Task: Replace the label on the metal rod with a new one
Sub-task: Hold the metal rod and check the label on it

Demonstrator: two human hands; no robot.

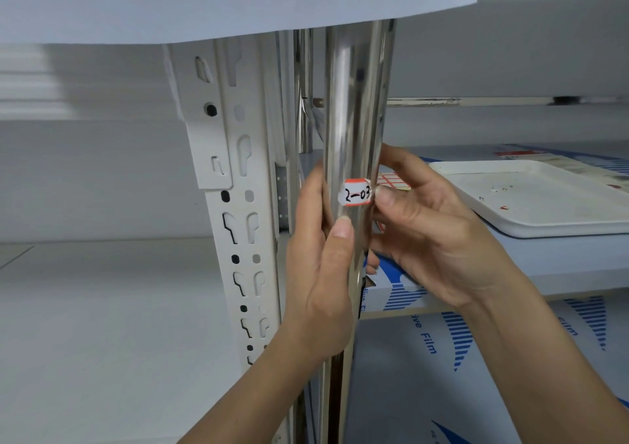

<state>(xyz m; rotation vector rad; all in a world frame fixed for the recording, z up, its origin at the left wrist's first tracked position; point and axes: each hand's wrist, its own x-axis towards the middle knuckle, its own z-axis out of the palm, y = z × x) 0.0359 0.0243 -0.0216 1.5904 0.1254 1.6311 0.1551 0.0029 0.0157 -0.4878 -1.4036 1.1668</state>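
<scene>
label [356, 195]: white, orange-edged, handwritten "2-03", stuck on upright metal rod [354, 103] | left hand [318, 273]: wrapped round rod just below label | right hand [425, 225]: thumb pressing label's right edge, holding a label sheet [391, 181] behind rod | white tray [544, 219]: on shelf, right

Label [356, 192] on the metal rod [354, 110]: handwritten "2-03", last character cut off at the right thumb. Blue print on the shelf's protective film [429, 341]: "Film", preceded by partial "...ive". Red-gridded sticker sheet [391, 180] behind rod: no readable text.
</scene>
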